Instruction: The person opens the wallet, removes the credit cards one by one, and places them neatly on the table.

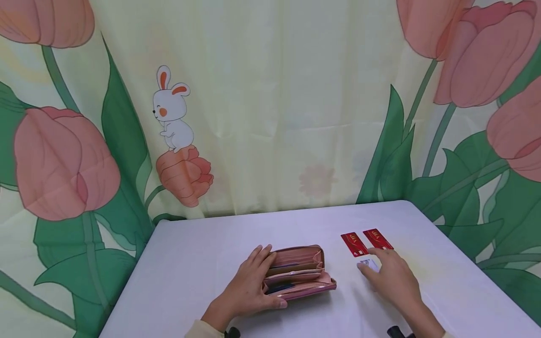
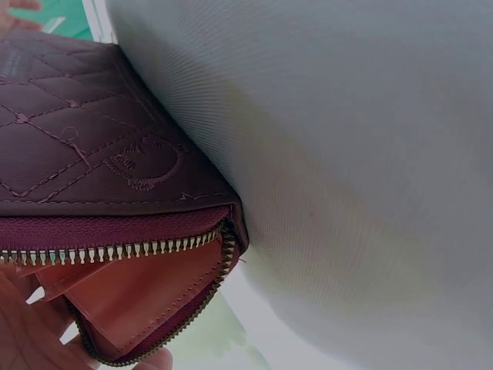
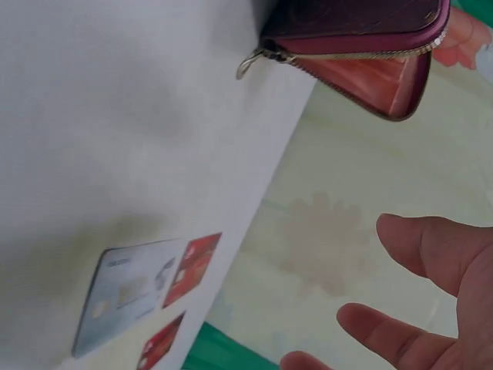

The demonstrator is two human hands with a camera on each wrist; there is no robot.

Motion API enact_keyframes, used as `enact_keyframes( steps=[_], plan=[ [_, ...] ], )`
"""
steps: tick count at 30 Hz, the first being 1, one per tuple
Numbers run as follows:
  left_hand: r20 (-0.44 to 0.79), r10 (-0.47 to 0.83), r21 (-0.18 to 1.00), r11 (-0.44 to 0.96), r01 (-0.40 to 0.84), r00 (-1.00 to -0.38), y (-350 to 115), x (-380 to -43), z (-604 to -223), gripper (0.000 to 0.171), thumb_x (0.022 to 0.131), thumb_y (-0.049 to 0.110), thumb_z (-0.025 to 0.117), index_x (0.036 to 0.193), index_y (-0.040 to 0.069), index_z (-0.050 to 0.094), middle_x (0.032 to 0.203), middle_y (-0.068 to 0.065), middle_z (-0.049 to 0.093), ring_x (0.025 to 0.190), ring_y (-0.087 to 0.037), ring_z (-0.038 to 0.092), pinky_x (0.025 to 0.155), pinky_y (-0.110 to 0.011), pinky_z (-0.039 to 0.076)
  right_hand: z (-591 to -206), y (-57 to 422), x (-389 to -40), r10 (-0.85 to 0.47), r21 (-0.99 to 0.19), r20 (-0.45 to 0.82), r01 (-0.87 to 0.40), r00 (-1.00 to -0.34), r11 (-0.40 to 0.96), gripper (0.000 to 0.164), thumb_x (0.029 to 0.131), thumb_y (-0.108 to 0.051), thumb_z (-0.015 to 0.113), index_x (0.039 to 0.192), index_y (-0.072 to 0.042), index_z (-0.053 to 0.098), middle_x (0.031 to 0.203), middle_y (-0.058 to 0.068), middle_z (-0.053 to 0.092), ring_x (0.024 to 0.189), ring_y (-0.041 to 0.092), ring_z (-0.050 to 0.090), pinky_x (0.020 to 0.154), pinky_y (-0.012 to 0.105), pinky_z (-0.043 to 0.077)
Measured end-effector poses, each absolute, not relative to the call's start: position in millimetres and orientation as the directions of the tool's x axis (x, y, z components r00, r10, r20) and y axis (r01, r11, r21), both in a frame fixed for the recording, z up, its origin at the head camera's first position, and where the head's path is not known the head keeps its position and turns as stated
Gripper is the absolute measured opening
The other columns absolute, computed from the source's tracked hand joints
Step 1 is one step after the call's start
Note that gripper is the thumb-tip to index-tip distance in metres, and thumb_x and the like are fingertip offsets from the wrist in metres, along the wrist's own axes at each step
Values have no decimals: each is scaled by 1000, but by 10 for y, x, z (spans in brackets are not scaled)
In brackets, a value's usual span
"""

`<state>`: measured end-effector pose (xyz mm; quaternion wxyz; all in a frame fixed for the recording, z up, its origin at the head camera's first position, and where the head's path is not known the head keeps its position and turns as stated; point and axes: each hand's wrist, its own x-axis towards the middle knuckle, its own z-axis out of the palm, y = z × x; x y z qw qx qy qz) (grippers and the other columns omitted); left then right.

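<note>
An unzipped wallet [image 1: 296, 256] stands on the table, its pink lined compartments facing up. My left hand [image 1: 251, 284] grips its left end, thumb along the front side and fingers over the far edge. The left wrist view shows the wallet's dark quilted cover [image 2: 85, 139] and gold zipper teeth. Inside one compartment is a dark flat insert [image 1: 282, 287]. To the right, my right hand [image 1: 395, 277] hovers by a pale card [image 1: 369, 264], thumb and fingers spread apart with nothing between them. The whole pale card [image 3: 127, 293] lies flat in the right wrist view.
Two red VIP cards, one [image 1: 354, 244] left of the other [image 1: 378, 238], lie just beyond the pale card. A metal zipper pull [image 3: 248, 65] hangs from the wallet. Behind the white-covered table [image 1: 203, 253] hangs a curtain [image 1: 313, 108] printed with tulips and a rabbit.
</note>
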<state>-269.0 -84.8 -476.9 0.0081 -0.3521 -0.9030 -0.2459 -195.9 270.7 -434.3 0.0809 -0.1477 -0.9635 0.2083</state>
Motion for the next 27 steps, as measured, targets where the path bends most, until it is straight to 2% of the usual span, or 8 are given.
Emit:
enact_keyframes(
  steps=[4,10,18,22,27],
  plan=[
    [180,634,438,633,638,-752,-839,-2687,-4751,116,75,77,76,164,15,35,172,-3,24,160,-32,15,120,-64,27,-4218,2495,-1939,244,-418,177,151,-954,896,59,87,-36,82,131,-1,67,133,31,60,121,52,56,87,69,53],
    [166,632,448,636,629,-757,-835,-2679,-4745,118,75,77,77,164,14,33,173,-1,23,160,-31,14,120,-64,27,-4068,2158,-1963,145,-410,241,35,-960,912,51,86,-33,83,126,-5,72,127,25,66,114,45,63,80,61,58],
    [169,630,436,641,631,-758,-829,-2669,-4747,117,75,76,77,165,15,32,173,0,22,160,-32,15,120,-63,27,-4006,1869,-2015,58,-400,299,-70,-953,914,43,85,-33,86,119,-10,76,122,16,70,111,37,67,83,58,60],
    [172,631,431,643,633,-757,-829,-2664,-4746,117,75,77,77,165,15,32,173,0,22,160,-32,15,121,-63,27,-3995,1733,-2029,18,-410,258,-92,-966,907,34,83,-30,88,110,-12,79,108,8,73,97,25,69,79,47,61],
    [173,631,424,645,636,-756,-835,-2664,-4754,117,75,77,77,165,16,32,173,0,21,161,-29,13,121,-62,27,-4000,1564,-2048,-86,-408,217,-170,-972,897,15,83,-24,88,94,-16,80,87,-4,72,78,10,61,71,37,56]
  ],
)
